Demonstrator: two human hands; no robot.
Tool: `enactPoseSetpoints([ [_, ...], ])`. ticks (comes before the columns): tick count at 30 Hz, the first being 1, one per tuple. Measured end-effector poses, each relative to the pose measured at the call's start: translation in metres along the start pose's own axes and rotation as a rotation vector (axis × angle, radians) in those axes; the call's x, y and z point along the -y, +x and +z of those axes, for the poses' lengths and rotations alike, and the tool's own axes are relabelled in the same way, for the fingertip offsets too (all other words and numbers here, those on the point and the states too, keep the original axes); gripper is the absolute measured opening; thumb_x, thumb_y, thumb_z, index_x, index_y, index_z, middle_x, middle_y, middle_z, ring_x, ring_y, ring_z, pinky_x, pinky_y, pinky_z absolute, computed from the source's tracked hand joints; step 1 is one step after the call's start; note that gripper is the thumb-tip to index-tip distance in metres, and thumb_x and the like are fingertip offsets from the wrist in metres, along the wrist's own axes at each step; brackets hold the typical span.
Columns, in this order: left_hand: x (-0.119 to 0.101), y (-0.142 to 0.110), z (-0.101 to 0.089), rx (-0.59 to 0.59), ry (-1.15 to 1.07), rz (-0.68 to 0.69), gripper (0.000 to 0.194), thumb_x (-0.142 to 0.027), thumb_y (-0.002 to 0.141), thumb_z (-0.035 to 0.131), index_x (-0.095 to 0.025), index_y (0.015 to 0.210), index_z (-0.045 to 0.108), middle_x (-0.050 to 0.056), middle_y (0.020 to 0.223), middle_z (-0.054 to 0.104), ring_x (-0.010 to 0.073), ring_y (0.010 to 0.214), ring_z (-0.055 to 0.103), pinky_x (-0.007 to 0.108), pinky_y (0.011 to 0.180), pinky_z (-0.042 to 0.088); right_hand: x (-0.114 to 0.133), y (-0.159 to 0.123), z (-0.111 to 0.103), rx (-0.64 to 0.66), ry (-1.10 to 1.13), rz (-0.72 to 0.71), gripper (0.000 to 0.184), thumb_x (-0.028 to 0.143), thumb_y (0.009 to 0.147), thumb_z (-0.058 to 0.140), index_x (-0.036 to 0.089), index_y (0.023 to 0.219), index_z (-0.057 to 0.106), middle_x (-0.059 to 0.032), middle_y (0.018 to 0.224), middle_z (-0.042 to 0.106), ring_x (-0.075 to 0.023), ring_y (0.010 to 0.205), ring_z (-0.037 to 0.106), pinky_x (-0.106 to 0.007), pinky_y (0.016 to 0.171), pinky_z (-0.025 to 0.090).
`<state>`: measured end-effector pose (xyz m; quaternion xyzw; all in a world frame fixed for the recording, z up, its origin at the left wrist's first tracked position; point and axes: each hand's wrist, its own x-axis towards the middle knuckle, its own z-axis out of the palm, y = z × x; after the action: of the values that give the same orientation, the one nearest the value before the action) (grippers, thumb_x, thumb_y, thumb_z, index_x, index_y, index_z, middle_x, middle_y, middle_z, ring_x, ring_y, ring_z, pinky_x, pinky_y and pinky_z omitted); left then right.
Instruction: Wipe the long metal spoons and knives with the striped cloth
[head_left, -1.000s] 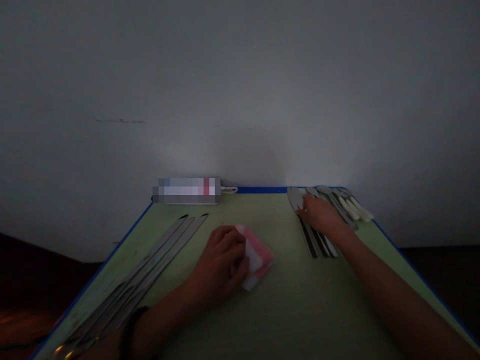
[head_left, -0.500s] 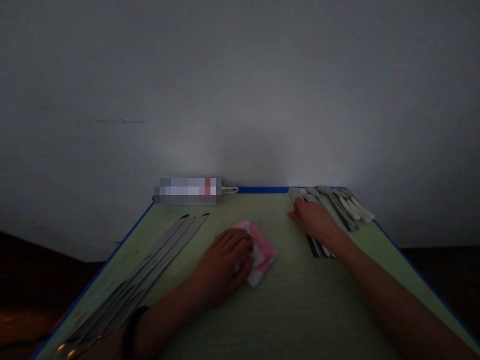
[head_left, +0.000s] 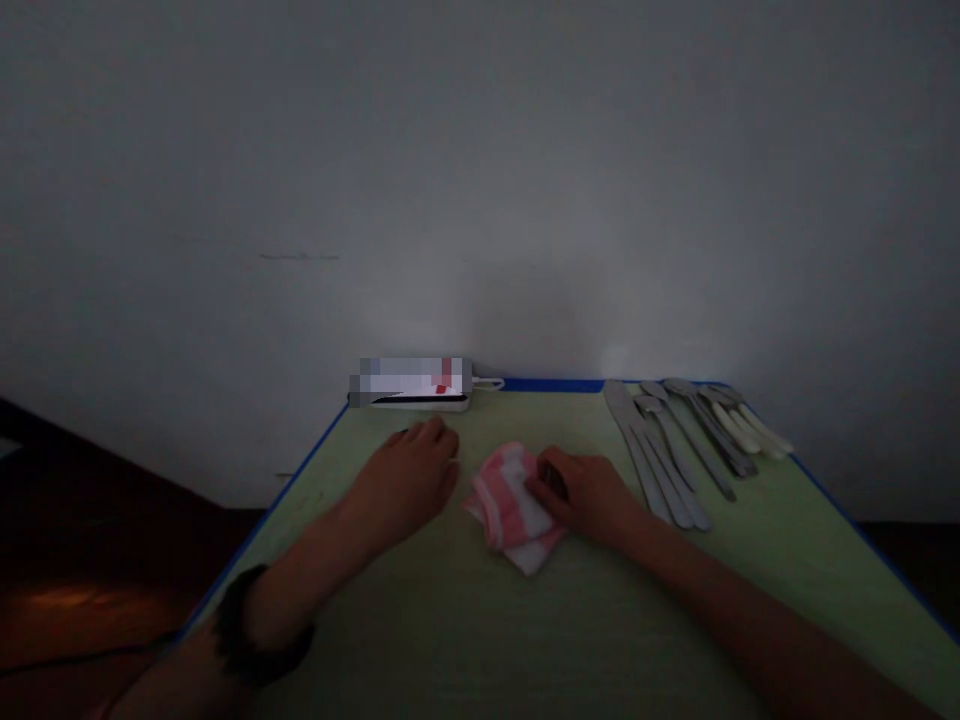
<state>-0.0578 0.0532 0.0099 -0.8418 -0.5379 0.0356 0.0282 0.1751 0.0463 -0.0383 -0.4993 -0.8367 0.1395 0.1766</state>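
Note:
My right hand [head_left: 592, 495] has its thumb and fingers closed on the right edge of a folded pink-and-white striped cloth [head_left: 514, 505], which rests on the table. To the left of the cloth, apart from it, my left hand [head_left: 412, 475] is low over the table with its fingers curled. A small dark tip shows just above its knuckles, and a thin pale end peeks out by the fingertips. What its fingers hold is hidden. My left forearm, with a dark band [head_left: 259, 630] at the wrist, covers the left part of the tabletop.
Several metal pieces of cutlery, spoons [head_left: 679, 385] among them, lie at the table's back right. Beside them are some with white handles [head_left: 750, 430]. A white box-like object [head_left: 420, 400], partly blurred, with a white loop, stands at the back left against the wall [head_left: 525, 200].
My right hand has left the cutlery and come to the cloth. My left hand has let go of the cloth and moved left, over where long metal cutlery lay. The view has shifted slightly.

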Motion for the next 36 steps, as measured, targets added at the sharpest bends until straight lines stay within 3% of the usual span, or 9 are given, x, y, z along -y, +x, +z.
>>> enactPoseSetpoints([
  [1, 0.007, -0.001, 0.000, 0.106, 0.051, -0.055, 0.027, -0.024, 0.089, 0.035, -0.013, 0.103, 0.055, 0.015, 0.107, 0.055, 0.0271, 0.096, 0.055, 0.041, 0.081, 0.045, 0.000, 0.000, 0.000, -0.003, -0.001, 0.007, 0.025, 0.043, 0.087, 0.040, 0.021, 0.086, 0.052, 0.0002, 0.069, 0.063, -0.0109, 0.058, 0.053, -0.024, 0.055, 0.029],
  [4, 0.024, -0.003, 0.002, 0.224, 0.055, -0.112, 0.033, -0.030, 0.089, 0.034, -0.012, 0.104, 0.057, 0.017, 0.105, 0.059, 0.0272, 0.087, 0.061, 0.038, 0.070, 0.049, -0.001, 0.002, -0.001, -0.007, -0.001, 0.007, 0.024, 0.042, 0.087, 0.040, 0.021, 0.085, 0.052, 0.0000, 0.070, 0.063, -0.0107, 0.059, 0.053, -0.023, 0.055, 0.029],
  [13, 0.030, -0.006, -0.004, 0.369, 0.109, -0.217, 0.034, -0.026, 0.085, 0.040, -0.007, 0.104, 0.061, 0.022, 0.098, 0.067, 0.0316, 0.085, 0.065, 0.040, 0.068, 0.051, -0.005, 0.002, 0.002, -0.012, 0.004, 0.002, 0.020, 0.038, 0.087, 0.042, 0.021, 0.085, 0.052, 0.0002, 0.070, 0.062, -0.0101, 0.058, 0.052, -0.023, 0.055, 0.029],
  [22, 0.022, -0.006, -0.019, 0.356, 0.159, -0.184, 0.032, -0.028, 0.082, 0.042, -0.009, 0.093, 0.066, 0.021, 0.097, 0.068, 0.0332, 0.085, 0.065, 0.041, 0.069, 0.051, -0.004, 0.001, -0.001, -0.001, 0.023, 0.004, 0.019, 0.036, 0.086, 0.043, 0.020, 0.086, 0.053, -0.0004, 0.070, 0.062, -0.0100, 0.059, 0.051, -0.023, 0.056, 0.029],
  [30, 0.007, -0.009, -0.019, 0.330, 0.157, -0.175, 0.028, -0.022, 0.077, 0.046, -0.010, 0.086, 0.069, 0.020, 0.092, 0.070, 0.0321, 0.083, 0.066, 0.041, 0.068, 0.051, -0.005, 0.002, 0.001, -0.009, 0.031, 0.002, 0.020, 0.036, 0.086, 0.043, 0.019, 0.085, 0.054, -0.0001, 0.068, 0.061, -0.0101, 0.058, 0.050, -0.023, 0.055, 0.028],
  [36, 0.003, -0.009, -0.018, 0.280, 0.045, -0.162, 0.027, -0.018, 0.075, 0.046, -0.005, 0.080, 0.069, 0.027, 0.086, 0.068, 0.0386, 0.080, 0.066, 0.049, 0.067, 0.051, -0.004, 0.001, 0.000, -0.014, 0.025, -0.004, 0.018, 0.035, 0.086, 0.044, 0.019, 0.083, 0.053, 0.0007, 0.068, 0.060, -0.0094, 0.057, 0.049, -0.023, 0.055, 0.028],
])
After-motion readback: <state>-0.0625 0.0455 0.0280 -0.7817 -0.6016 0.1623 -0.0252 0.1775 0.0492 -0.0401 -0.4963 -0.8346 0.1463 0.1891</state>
